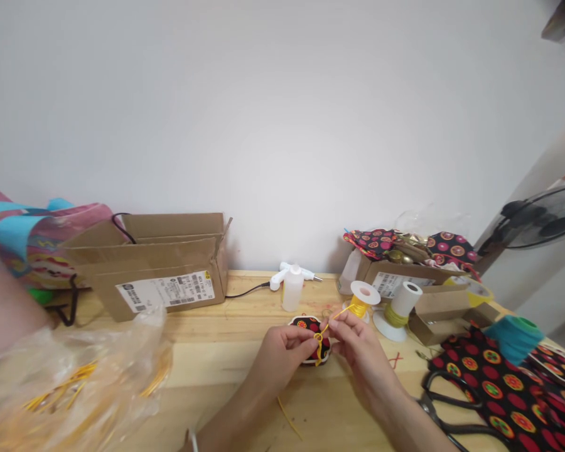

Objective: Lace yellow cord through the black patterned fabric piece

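A small dark patterned fabric piece [306, 323] with a pale edge lies on the wooden table between my hands. Above it, my left hand [289, 348] pinches yellow cord [319, 339], which forms a small loop at the fingertips. My right hand [353, 339] grips the same cord a little to the right, its thumb and fingers pressed together. From there the cord runs up to a white spool [365, 293] wound with yellow. A loose cord end [289, 419] trails on the table below my left wrist. Part of the fabric piece is hidden by my fingers.
A white bottle [292, 290] and a white corded tool [282, 276] stand behind. Left are a cardboard box [169, 263] and a plastic bag [132, 358]. Right are another spool [402, 307], black scissors [445, 402], patterned cloth [494, 376], a filled box [405, 273] and a fan [546, 216].
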Tool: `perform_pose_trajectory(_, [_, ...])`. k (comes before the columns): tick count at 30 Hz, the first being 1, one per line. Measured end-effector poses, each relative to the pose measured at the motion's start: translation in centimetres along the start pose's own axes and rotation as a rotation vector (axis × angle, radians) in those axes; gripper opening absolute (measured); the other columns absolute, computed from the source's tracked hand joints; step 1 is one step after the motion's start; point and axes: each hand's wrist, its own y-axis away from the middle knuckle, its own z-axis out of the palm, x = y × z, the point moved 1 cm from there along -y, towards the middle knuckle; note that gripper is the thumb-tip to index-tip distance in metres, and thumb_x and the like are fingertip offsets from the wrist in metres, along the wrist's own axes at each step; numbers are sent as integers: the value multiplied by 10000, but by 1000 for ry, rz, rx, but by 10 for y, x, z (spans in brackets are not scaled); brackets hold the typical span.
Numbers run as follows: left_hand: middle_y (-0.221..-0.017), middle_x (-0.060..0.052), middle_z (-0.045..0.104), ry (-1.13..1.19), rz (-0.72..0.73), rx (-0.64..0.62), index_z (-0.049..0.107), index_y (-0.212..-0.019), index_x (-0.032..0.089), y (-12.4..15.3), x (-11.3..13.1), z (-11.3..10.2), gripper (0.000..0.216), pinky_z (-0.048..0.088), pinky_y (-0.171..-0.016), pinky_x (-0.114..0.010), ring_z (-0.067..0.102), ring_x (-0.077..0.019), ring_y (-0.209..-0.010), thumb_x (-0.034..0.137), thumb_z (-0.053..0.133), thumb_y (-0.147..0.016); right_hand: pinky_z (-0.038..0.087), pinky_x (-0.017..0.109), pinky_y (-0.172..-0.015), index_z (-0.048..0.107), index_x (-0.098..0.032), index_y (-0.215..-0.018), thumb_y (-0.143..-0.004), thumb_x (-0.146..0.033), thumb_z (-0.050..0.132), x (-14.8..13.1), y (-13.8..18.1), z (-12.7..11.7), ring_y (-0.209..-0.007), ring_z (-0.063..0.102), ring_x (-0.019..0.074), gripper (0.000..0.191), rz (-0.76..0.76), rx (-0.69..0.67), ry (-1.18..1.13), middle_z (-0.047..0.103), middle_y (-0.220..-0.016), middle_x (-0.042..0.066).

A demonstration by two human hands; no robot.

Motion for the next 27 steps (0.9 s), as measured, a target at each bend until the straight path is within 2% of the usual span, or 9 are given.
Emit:
perform_pose_trajectory(6, [-704,-47,692,-5,10,-45,683,-777,122,0,1,0,242,441,-648,-259,598,-165,-651,307,591,-651,431,208,-604,511,-173,-727,-672,-276,608,-2,-1,-3,-630,557,96,152,34,60,-165,581,-709,-12])
perform_pose_trajectory(10, [-716,-42,697,2,16,-58,680,-819,136,0,1,0,236,437,-669,-270,599,-169,-669,282,584,-660,437,191,-585,506,-179,-750,-660,-252,628,-3,-1,-2,-623,568,87,169,38,56,-260,574,-708,-22])
perform_pose_trajectory(20, [-639,-27,683,-26,41,-6,693,-679,133,2,5,1,177,429,-626,-252,586,-161,-617,279,600,-642,461,164,-537,538,-170,-713,-602,-214,677,-10,1,0,-566,555,67,183,-11,50,-345,569,-660,-35])
perform_pose_trajectory(24, [-722,-37,689,79,47,-16,673,-802,153,1,2,1,207,440,-643,-249,593,-151,-651,262,607,-640,466,151,-544,550,-170,-721,-627,-214,659,-9,0,-1,-592,559,64,150,51,29,-351,575,-666,-36])
perform_pose_trajectory(27, [-714,-42,687,37,39,-30,677,-808,145,1,1,1,212,436,-631,-241,589,-148,-644,258,603,-644,469,141,-536,552,-168,-697,-628,-195,659,-7,-1,-2,-605,568,64,129,89,50,-384,580,-668,-35])
